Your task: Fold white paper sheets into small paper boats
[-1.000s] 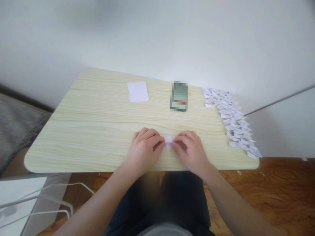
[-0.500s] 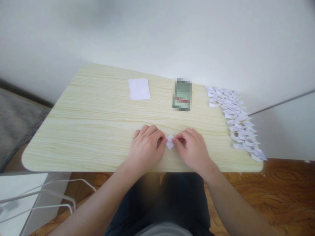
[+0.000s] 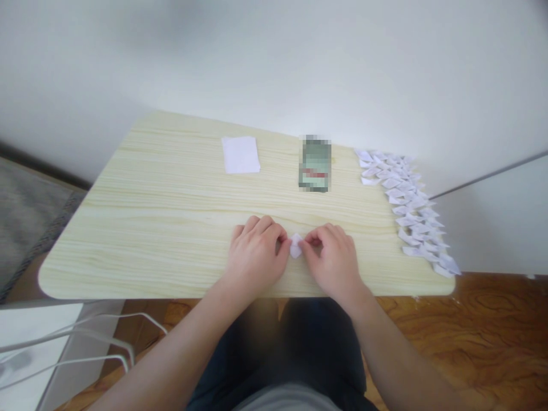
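Observation:
Between my two hands is a small folded piece of white paper [image 3: 295,246], diamond-shaped from above, low over the front middle of the table. My left hand [image 3: 258,249] pinches its left corner between thumb and forefinger. On the opposite corner, the thumb and forefinger of my right hand [image 3: 331,255] are closed in the same way. The fingertips hide both side corners of the paper.
A square stack of white paper [image 3: 240,154] lies toward the back of the pale wooden table [image 3: 141,217]. Right of it is a pixelated greenish rectangle [image 3: 315,164]. Several folded white paper pieces [image 3: 406,202] line the right edge. White cables [image 3: 107,339] hang at lower left.
Both hands keep their pinch on the folded paper, which looks almost the same. The whole view has shifted very slightly.

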Demonstrator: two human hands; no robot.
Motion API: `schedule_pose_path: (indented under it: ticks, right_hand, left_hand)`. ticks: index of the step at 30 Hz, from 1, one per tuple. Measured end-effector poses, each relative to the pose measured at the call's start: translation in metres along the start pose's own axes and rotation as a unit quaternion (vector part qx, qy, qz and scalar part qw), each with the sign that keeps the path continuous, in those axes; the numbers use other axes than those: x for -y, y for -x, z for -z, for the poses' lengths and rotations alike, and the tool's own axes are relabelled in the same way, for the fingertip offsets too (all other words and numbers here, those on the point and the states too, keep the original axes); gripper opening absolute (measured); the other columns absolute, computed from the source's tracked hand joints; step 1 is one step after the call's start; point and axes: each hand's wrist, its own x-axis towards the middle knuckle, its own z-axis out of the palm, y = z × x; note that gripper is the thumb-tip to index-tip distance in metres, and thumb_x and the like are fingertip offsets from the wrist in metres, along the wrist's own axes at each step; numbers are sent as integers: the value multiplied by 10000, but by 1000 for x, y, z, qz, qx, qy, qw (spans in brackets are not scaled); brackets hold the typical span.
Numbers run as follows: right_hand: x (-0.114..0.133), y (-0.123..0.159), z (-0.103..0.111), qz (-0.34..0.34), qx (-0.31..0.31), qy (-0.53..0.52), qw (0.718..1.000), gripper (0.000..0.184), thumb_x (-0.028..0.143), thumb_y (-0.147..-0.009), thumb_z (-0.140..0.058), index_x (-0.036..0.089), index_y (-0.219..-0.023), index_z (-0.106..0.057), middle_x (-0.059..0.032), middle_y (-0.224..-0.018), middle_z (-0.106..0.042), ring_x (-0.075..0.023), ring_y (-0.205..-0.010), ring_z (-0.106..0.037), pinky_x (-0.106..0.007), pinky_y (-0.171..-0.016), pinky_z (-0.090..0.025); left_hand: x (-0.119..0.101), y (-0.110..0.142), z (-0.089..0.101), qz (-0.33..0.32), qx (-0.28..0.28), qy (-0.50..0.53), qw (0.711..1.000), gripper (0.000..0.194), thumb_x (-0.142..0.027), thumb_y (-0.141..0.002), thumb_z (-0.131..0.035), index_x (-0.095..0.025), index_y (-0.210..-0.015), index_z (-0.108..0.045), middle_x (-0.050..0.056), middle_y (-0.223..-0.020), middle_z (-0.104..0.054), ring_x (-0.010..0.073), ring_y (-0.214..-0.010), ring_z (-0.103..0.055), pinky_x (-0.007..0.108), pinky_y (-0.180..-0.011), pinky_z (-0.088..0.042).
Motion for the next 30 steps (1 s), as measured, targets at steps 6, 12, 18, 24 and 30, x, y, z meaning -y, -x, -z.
schedule_pose_path:
  ticks: [6,12,18,24,30]
  right_hand:
    - [-3,5,2,4,-1,-54,999,29,221,-920,-699,249,-916,-699,-29,-934,-718,-250,-957,-612,-403,-886,-422]
    - [-9,5,-2,1,-11,-66,998,96,193,-913,-687,265,-936,-745,-30,-933,-729,-251,-964,-614,-406,-909,-432]
    - [-17,7,-8,23,-52,-101,993,141,169,-892,-682,266,-954,-763,-24,-913,-730,-239,-927,-622,-390,-880,-456]
    - [-18,12,-12,28,-92,-122,988,179,156,-864,-676,240,-1005,-750,-35,-909,-726,-246,-935,-627,-398,-894,-471]
    - [-19,15,-14,16,-136,-173,975,217,291,-899,-716,233,-1108,-724,-39,-1007,-762,-228,-950,-677,-392,-925,-516]
  left_hand:
    - [0,-5,4,-5,28,-15,999,163,-312,-978,-585,-224,-848,-629,73,-1011,-713,298,-1041,-603,449,-832,-390]
    - [9,-9,6,4,51,7,999,79,-299,-926,-656,-264,-997,-655,23,-984,-720,270,-1035,-620,420,-828,-400]
    - [8,-10,11,-40,64,22,997,305,-257,-950,-554,-351,-1196,-708,36,-1098,-709,289,-1114,-607,438,-889,-392]
    - [-3,-23,8,-33,103,81,991,172,-230,-861,-598,-254,-1010,-681,28,-831,-688,247,-791,-629,370,-699,-383]
    - [-1,-31,13,-35,125,180,975,61,-277,-894,-586,-224,-863,-594,13,-780,-689,201,-730,-642,325,-660,-445]
